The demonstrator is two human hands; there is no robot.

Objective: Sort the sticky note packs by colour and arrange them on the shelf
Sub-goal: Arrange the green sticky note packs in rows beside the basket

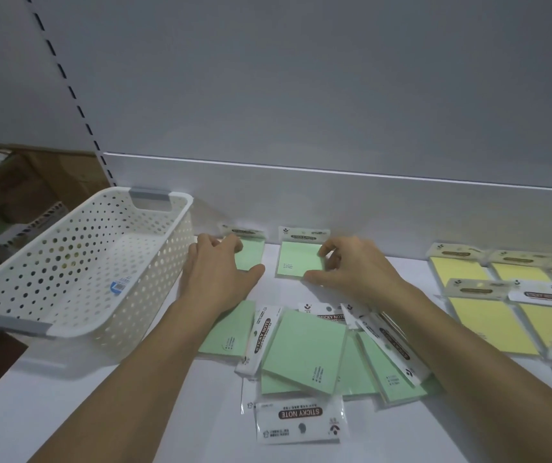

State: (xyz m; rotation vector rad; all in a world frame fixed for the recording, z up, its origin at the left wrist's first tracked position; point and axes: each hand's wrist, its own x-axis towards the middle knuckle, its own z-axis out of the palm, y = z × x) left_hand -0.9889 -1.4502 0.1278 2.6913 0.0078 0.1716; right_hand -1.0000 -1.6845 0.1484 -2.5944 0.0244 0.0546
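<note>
Two green sticky note packs lie flat at the back of the white shelf (134, 412), side by side against the rear panel. My left hand (216, 272) covers the left green pack (251, 255), fingers on its top and thumb at its lower right corner. My right hand (351, 265) pinches the right edge of the right green pack (298, 259). A loose pile of several green packs (308, 352) lies in front, between my forearms. Yellow packs (488, 315) sit in rows at the right.
A white perforated plastic basket (77, 262) stands at the left, touching the rear panel, with nothing seen inside. Brown cardboard boxes (17, 182) are beyond the shelf's left end. A slotted upright (67, 78) runs up the grey back wall.
</note>
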